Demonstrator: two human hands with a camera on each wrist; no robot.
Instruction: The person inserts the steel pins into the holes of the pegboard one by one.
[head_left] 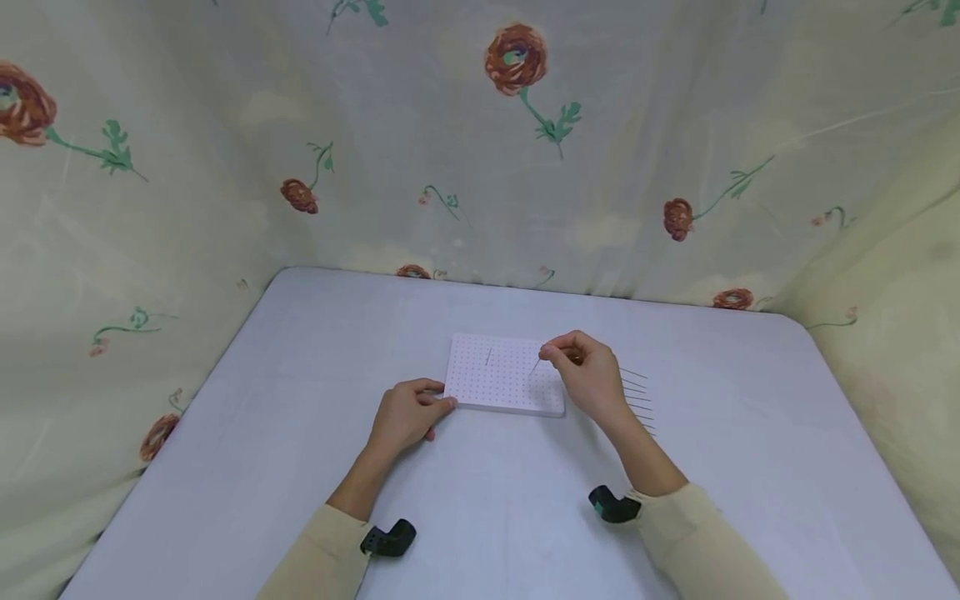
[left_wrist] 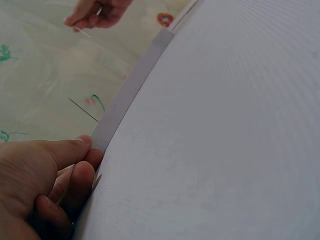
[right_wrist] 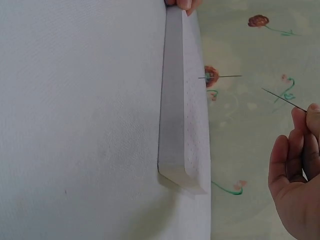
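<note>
A white board (head_left: 480, 390) with a grid of small holes lies flat on the table. My left hand (head_left: 407, 414) holds its near left corner, thumb on top and fingers against the side edge. Between thumb and fingertips, my right hand (head_left: 591, 377) pinches a thin metal pin (right_wrist: 281, 97). This pin slants down over the right part of the board, its lower tip free in the air in the right wrist view. One other thin pin (head_left: 489, 357) stands upright in the board, left of the middle toward the back.
Several thin pins (head_left: 639, 407) lie in a row on the white table (head_left: 480, 500), right of the board and partly behind my right hand. A flowered curtain (head_left: 450, 125) hangs behind and at both sides of the table. Each wrist wears a black camera (head_left: 388, 538).
</note>
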